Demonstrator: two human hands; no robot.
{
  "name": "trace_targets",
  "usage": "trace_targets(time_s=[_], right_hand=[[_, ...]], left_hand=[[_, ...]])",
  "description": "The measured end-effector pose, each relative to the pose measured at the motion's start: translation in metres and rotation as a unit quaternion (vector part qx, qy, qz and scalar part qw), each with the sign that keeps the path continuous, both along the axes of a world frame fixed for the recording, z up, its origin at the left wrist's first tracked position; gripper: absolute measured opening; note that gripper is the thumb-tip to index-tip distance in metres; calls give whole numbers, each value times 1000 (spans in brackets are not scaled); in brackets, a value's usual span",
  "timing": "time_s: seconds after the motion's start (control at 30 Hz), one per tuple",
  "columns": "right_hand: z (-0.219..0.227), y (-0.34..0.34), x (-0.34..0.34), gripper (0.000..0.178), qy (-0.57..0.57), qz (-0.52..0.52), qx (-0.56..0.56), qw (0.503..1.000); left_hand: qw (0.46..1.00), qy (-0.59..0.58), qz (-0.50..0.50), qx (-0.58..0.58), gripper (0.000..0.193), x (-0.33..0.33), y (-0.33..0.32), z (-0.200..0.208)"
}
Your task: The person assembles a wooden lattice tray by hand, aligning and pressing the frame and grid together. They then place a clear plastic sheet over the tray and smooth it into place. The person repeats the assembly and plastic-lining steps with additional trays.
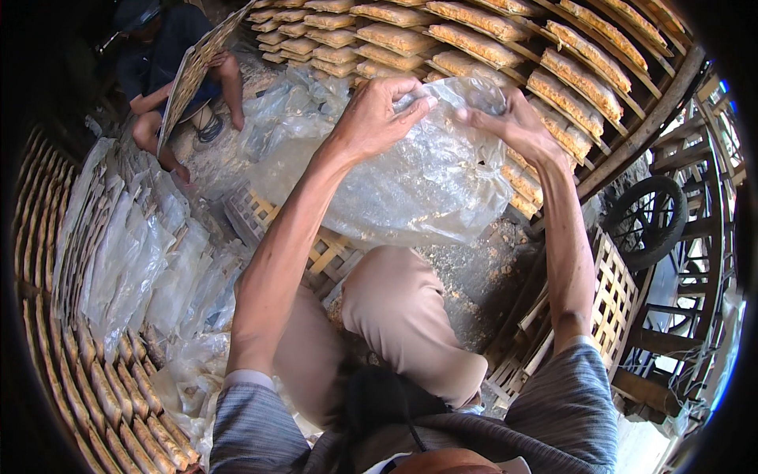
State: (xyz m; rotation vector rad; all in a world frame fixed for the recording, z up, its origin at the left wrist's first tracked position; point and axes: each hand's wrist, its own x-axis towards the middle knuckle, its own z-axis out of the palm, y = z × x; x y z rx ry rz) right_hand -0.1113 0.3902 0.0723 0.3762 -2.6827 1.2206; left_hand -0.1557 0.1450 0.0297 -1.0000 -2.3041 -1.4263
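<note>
A crumpled clear plastic sheet point(410, 189) hangs in front of me, above my knees. My left hand point(387, 114) pinches its upper edge between thumb and fingers. On the right, my right hand point(517, 126) grips the same edge, its thumb toward the left hand. Between the two hands the edge is bunched and wrinkled. Below the sheet, a woven bamboo tray point(328, 257) shows in part, mostly covered by the sheet, my left arm and my legs. More crumpled plastic point(296, 107) lies behind the sheet to the left.
Racks of golden, crumbly slabs point(474, 24) rise ahead; more slabs point(110, 395) line the left. Plastic-covered boards point(142, 253) lean there. Another person point(178, 71) crouches far left, holding a woven panel point(193, 75). Bamboo trays point(608, 292) and a wheel point(646, 223) stand right.
</note>
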Motion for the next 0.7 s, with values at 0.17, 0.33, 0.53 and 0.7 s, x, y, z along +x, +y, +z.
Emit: trace_targets(time_s=[0.17, 0.33, 0.53, 0.7], right_hand=[[-16, -24, -33, 43, -14, 43, -1, 999], [-23, 12, -21, 58, -36, 120, 9, 992], [-19, -19, -30, 68, -39, 61, -8, 997], [-13, -4, -24, 72, -51, 115, -28, 992]], left_hand=[[996, 73, 39, 18, 23, -5, 2, -5], [994, 55, 77, 48, 19, 0, -5, 7], [996, 64, 17, 52, 24, -5, -7, 1], [988, 127, 71, 53, 25, 2, -4, 4]])
